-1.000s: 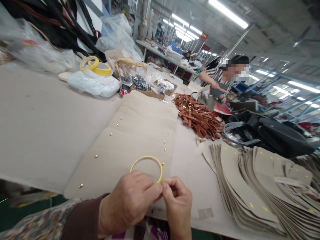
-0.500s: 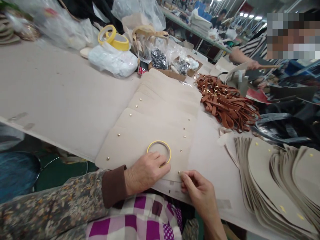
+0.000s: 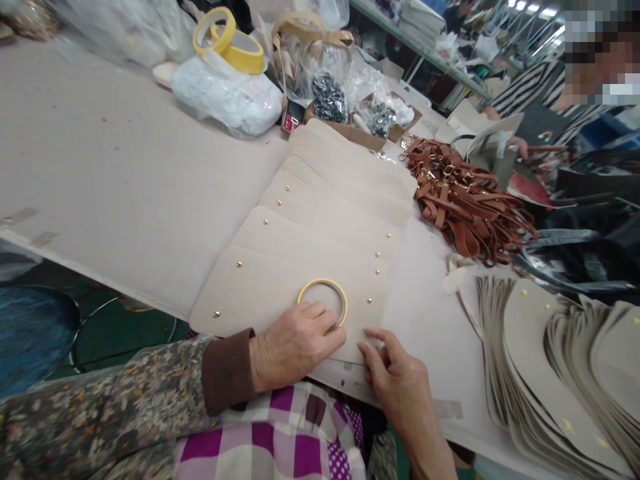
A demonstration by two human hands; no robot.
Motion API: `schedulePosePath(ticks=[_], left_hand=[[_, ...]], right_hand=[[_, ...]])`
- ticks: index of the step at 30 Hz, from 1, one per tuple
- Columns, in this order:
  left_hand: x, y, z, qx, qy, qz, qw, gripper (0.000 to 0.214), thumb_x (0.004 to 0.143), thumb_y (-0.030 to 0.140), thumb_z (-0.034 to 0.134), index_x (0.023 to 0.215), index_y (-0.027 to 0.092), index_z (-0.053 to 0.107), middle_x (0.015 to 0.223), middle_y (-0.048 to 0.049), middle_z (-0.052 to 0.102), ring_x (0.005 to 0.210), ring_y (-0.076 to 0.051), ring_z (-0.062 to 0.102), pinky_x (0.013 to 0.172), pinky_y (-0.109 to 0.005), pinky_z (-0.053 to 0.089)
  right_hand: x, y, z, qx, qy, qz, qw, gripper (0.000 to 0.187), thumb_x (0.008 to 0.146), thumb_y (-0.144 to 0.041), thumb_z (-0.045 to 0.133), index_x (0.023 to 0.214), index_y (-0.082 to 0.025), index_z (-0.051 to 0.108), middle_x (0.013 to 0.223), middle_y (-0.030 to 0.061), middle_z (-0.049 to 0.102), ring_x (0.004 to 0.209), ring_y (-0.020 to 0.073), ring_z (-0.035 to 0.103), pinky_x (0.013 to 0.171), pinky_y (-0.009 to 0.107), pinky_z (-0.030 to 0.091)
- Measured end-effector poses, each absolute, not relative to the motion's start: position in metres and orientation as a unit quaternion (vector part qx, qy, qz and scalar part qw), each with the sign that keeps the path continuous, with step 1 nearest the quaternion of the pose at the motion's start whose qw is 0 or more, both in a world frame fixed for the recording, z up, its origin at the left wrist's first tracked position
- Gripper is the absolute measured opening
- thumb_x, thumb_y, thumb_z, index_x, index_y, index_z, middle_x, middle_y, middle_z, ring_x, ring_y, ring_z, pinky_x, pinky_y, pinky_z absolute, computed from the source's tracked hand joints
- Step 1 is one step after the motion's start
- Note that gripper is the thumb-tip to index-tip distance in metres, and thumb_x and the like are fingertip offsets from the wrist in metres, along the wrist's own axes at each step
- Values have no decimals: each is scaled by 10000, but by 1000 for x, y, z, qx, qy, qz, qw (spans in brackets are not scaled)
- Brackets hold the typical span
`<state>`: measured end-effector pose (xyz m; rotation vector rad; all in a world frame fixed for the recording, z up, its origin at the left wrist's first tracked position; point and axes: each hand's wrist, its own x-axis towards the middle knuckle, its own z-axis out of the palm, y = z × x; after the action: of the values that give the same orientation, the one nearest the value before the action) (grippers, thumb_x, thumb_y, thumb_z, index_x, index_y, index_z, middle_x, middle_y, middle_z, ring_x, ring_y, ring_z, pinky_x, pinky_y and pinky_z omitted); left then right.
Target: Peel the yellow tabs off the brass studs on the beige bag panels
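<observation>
My left hand (image 3: 300, 343) is closed on a thin roll of yellow tape (image 3: 346, 303), fingers through its ring, resting on a beige leather-like panel (image 3: 280, 293). That panel tops a fanned stack of similar panels (image 3: 345, 173). Small metal studs run along both sides, among them one stud (image 3: 217, 314) at the lower left. At the near right corner sits my right hand (image 3: 397, 373), thumb and forefinger a little apart, their tips touching the panel. The corner stud is not visible beside those fingertips.
Brown straps with metal clasps (image 3: 465, 200) lie right of the stack. Curved beige pieces (image 3: 540, 360) are bunched nearer on the right. Behind stand yellow tape rolls (image 3: 245, 53) on a wrapped bundle (image 3: 225, 100). A co-worker in striped sleeves (image 3: 530, 83) is at far right.
My right thumb and forefinger have parted and shifted onto the corner, where a stud showed before. My left hand still holds the tape. The view has shifted slightly.
</observation>
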<state>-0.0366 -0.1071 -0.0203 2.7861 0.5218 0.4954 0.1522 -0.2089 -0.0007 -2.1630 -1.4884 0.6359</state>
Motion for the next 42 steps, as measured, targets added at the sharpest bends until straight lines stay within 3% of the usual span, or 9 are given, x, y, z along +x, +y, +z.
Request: schedulePosePath(ticks=[4, 7, 14, 21, 27, 31, 36, 39, 42], left_hand=[[-37, -107, -21, 959, 180, 166, 141, 103, 945, 196, 458, 912, 170, 553, 878, -46, 522, 776, -202, 434, 692, -335, 402], [-37, -107, -21, 960, 178, 163, 143, 87, 939, 196, 471, 911, 169, 549, 888, -46, 527, 778, -203, 437, 691, -335, 403], [-37, -106, -18, 959, 179, 166, 146, 102, 944, 196, 457, 900, 165, 544, 880, -47, 532, 770, -201, 442, 698, -336, 420], [-40, -106, -20, 948, 167, 214, 169, 183, 960, 178, 390, 932, 164, 570, 815, -44, 558, 730, -189, 484, 667, -328, 441], [-45, -103, -13, 896, 158, 339, 240, 265, 955, 119, 383, 1181, 160, 513, 810, -24, 647, 719, -143, 591, 655, -265, 472], [-45, -103, -6, 881, 180, 350, 262, 405, 966, 164, 416, 1368, 158, 367, 826, -18, 670, 687, -141, 613, 645, -260, 497], [-44, -107, -3, 887, 200, 331, 252, 337, 975, 194, 388, 1309, 145, 397, 882, -39, 681, 734, -162, 643, 656, -277, 508], [-47, -112, -3, 887, 194, 355, 223, 287, 979, 181, 354, 1254, 149, 431, 908, -37, 686, 721, -153, 639, 648, -260, 496], [-46, -113, -11, 881, 198, 395, 168, 299, 983, 164, 279, 1203, 165, 481, 809, -8, 680, 658, -128, 620, 634, -223, 482]], right_hand=[[155, -225, -7, -817, -466, 226, 254, 302, 850, -472, 589, 926, -181, 615, 540, -26, 627, 443, 138, 584, 462, 222, 453], [150, -236, -10, -793, -512, 186, 272, 261, 893, -425, 546, 867, -192, 662, 731, 35, 708, 615, 153, 659, 600, 237, 513], [137, -230, -14, -772, -596, 58, 214, 224, 933, -329, 507, 880, -185, 670, 789, 46, 701, 693, 147, 654, 664, 236, 466], [137, -214, -10, -783, -579, 109, 199, 225, 911, -337, 501, 789, -203, 635, 706, 10, 654, 628, 136, 609, 636, 237, 429], [143, -213, 0, -780, -555, 216, 193, 234, 889, -337, 537, 715, -207, 625, 599, -22, 618, 532, 124, 570, 533, 220, 416], [141, -212, 11, -731, -599, 185, 271, 154, 897, -287, 549, 876, -195, 671, 748, 18, 685, 621, 132, 623, 587, 219, 482], [127, -198, 19, -620, -683, 77, 378, 235, 879, -118, 555, 1092, -201, 606, 944, 63, 687, 826, 150, 644, 749, 261, 524], [116, -192, 17, -584, -720, 66, 371, 249, 875, -54, 511, 1054, -206, 595, 906, 52, 685, 841, 146, 643, 763, 257, 524], [106, -184, 1, -566, -721, -18, 399, 198, 870, -63, 445, 896, -211, 574, 707, 15, 650, 639, 136, 614, 591, 232, 496]])
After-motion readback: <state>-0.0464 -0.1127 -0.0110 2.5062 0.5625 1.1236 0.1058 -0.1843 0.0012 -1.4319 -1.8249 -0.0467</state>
